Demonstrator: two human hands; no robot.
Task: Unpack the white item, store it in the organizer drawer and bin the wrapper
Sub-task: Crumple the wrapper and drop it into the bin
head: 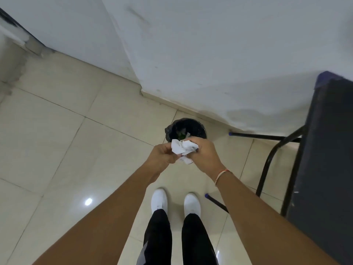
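Both hands up in front of me, together, clamped on the crumpled white wrapper [183, 150]: left hand [164, 156] pinches its left edge, right hand [205, 155] has fingers curled over its right side. Wrapper is balled up between them, a bit of it poking out below my fingers with small dark print on it, too blurred to read. Bin [186, 130] sits on the floor just beyond the hands, black liner, open top, some green and pale scraps visible inside; the wrapper overlaps its near rim in view but is held above it, not in it. Thin orange band [222, 175] on my right wrist. White shoes [159, 202] and black trousers below the hands, on cream floor tiles [57, 140]. Dark surface [324, 150] with black tubular legs off to the right of my right hand. White wall [210, 54] past the bin.
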